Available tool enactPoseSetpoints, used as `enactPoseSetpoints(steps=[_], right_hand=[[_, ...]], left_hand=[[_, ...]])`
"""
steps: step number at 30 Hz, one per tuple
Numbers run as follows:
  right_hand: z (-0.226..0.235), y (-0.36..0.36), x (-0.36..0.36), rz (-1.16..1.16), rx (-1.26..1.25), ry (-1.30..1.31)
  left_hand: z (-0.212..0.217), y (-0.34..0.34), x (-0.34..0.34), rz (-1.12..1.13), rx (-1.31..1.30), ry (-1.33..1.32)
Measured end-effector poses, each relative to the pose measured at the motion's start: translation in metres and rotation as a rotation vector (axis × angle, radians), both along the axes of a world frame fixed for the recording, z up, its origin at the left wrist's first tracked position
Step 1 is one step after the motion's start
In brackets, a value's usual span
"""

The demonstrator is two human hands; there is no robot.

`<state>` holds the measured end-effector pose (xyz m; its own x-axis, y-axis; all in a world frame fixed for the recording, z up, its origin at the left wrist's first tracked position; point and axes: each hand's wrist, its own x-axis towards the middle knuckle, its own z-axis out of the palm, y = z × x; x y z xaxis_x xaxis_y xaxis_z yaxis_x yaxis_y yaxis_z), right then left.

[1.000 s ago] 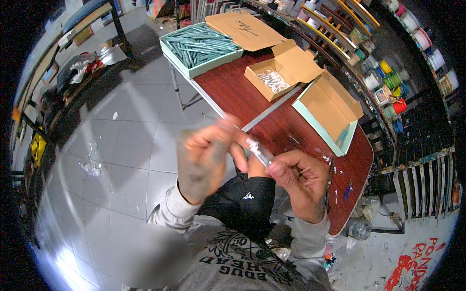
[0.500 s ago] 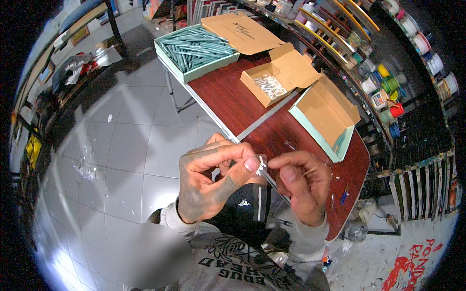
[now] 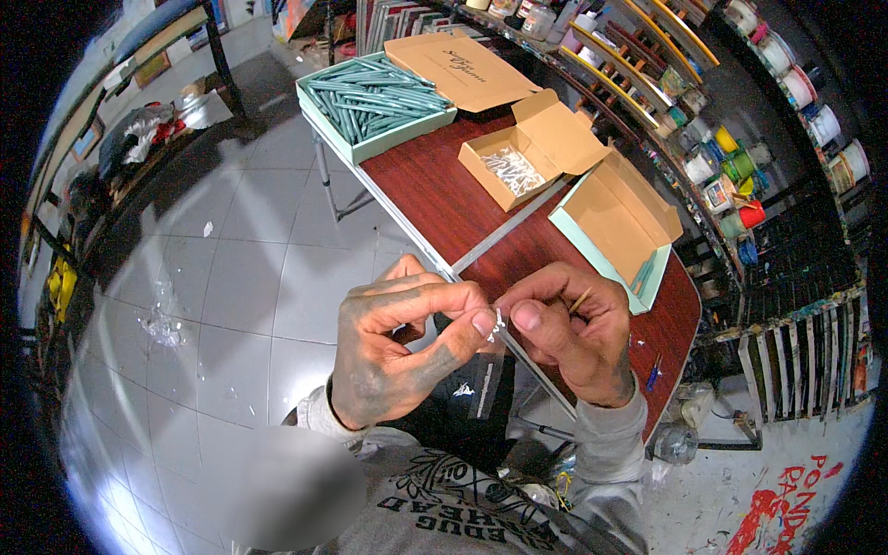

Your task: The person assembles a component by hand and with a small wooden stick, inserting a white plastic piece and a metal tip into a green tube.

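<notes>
Largest before us is the dark red table (image 3: 416, 190), its metal-trimmed near edge running beneath our work. At its far left corner sits a pale green box (image 3: 402, 137) heaped with green pens (image 3: 375, 92); toward the right end, another open green box (image 3: 655, 282) holds only a few. Between them, by the far edge, a small brown box (image 3: 483, 178) holds loose white pieces (image 3: 514, 171).

Our left hand (image 3: 384, 342) and right hand (image 3: 587, 328) meet above the near edge, just right of the table's seam. We judge the step to be fine two-handed handling. The left thumb and forefinger are pinched together on one small white piece (image 3: 498, 324). The right thumb and forefinger stand slightly parted beside it; whether they grip it we cannot tell. A tan stick (image 3: 581, 301) shows among that hand's curled fingers.

The white piece juts past the left fingertips, its long axis running roughly down toward our lap, lower end leaning slightly left; which end is its front we cannot tell. The next move, we think, calls for a steady left pinch and light, exact right fingers.
</notes>
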<state>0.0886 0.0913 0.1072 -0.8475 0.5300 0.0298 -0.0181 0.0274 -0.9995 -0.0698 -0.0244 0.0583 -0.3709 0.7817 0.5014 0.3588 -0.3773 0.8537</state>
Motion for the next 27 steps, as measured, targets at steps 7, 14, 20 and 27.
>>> enactPoseSetpoints(steps=[7, 14, 20, 27], right_hand=[[-0.01, 0.002, 0.0, -0.024, 0.136, 0.03], [-0.005, 0.005, -0.003, 0.01, 0.151, 0.018], [-0.006, 0.005, -0.004, 0.027, 0.156, 0.076], [0.006, 0.002, 0.0, 0.009, 0.215, -0.064]], left_hand=[[0.005, 0.0, 0.0, 0.092, 0.062, 0.142], [0.011, 0.001, -0.001, 0.126, 0.091, 0.22], [0.008, 0.003, -0.004, 0.123, 0.105, 0.266], [0.009, 0.004, -0.011, 0.125, 0.128, 0.318]])
